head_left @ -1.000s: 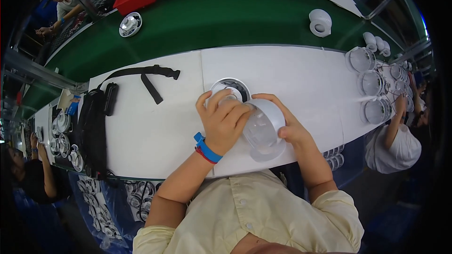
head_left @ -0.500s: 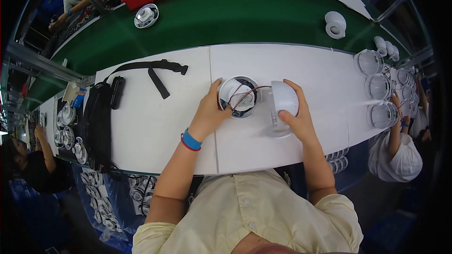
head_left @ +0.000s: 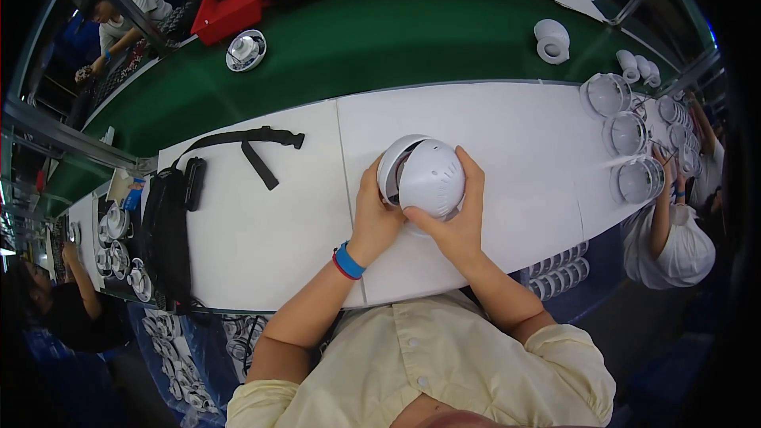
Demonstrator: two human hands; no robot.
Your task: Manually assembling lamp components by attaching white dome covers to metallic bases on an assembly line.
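A white domed housing (head_left: 434, 181) hangs tilted over a round white base (head_left: 391, 168) above the white table. My right hand (head_left: 458, 226) is closed around the right side of the housing, its thumb on the near edge. The left side of the base is in the grip of my left hand (head_left: 374, 210), whose wrist wears a blue band and a red one. Between the two parts a dark gap shows on the left. The wires and most of the inside of the base are hidden under the housing.
A black strap (head_left: 258, 139) and a black bag (head_left: 166, 226) lie on the left. Clear domes (head_left: 634, 181) line the right edge. Across the green belt (head_left: 341, 47) are a round white part (head_left: 246, 51), a red tray (head_left: 228, 8) and a white housing (head_left: 552, 41). Other people work at both sides.
My right hand has brought the domed housing left and over the base, covering the wires and circuit inside it. The two parts, apart before, now overlap. My view has shifted slightly.
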